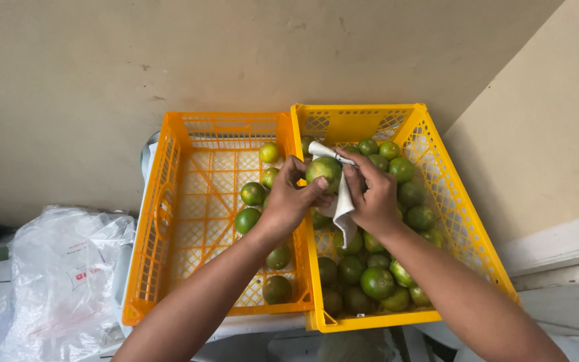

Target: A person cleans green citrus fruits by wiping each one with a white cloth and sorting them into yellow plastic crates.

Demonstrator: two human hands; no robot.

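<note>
Both forearms reaching in from the bottom edge, angled toward each other and meeting up top. Left hand (288,201) cupped with fingers curled and thumb stretched across toward the right. Right hand (373,194) bent at the wrist, fingers pinched together, knuckles up, almost touching the left.

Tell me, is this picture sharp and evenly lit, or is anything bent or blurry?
Head view: soft, even light, no glare; the fruit in the left hand and the cloth in the right hand look sharp; the crates' edges splay outward from wide-angle distortion.
</note>
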